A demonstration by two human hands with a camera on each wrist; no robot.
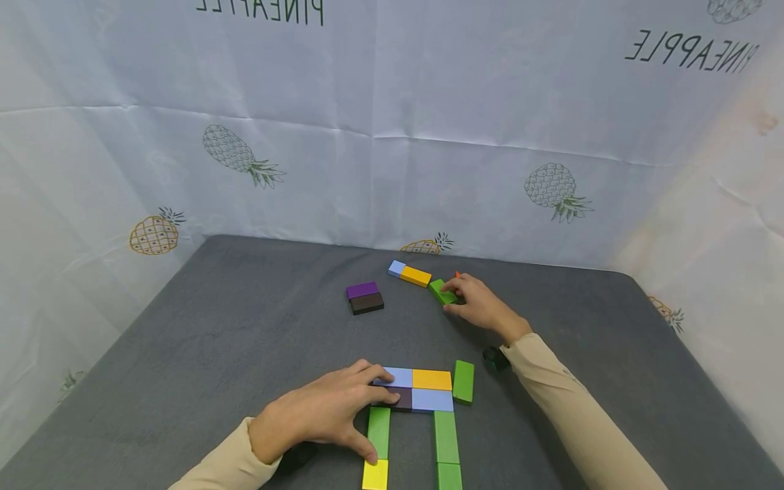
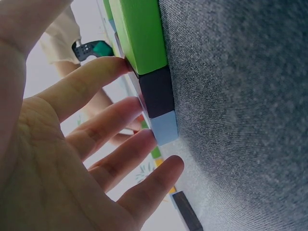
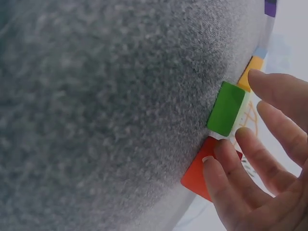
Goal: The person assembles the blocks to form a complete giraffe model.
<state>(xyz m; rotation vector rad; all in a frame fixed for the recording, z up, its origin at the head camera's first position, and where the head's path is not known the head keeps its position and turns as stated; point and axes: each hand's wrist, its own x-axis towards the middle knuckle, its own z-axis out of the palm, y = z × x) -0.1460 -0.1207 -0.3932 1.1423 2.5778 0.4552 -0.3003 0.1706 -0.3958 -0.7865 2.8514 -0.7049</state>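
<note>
My left hand (image 1: 333,408) lies spread over a block arrangement, fingertips on a light blue block (image 1: 401,376) and a dark block (image 1: 402,401). Its thumb reaches down to where a green block (image 1: 379,429) meets a yellow block (image 1: 375,476). In the left wrist view the fingers are extended along the sides of the dark block (image 2: 159,91) and the light blue one (image 2: 166,127). Farther off, my right hand (image 1: 480,303) hovers by a loose green block (image 1: 439,291). In the right wrist view its loosely bent fingers overlap a red-orange block (image 3: 197,173), beside the green block (image 3: 226,108).
An orange-yellow block (image 1: 431,380) and another light blue block (image 1: 432,400) complete the two crosswise rows. Green blocks (image 1: 446,435) form the right column. A separate green block (image 1: 463,381) sits right of the rows. Purple (image 1: 363,290), dark (image 1: 367,304) and orange-yellow (image 1: 416,275) blocks lie farther back.
</note>
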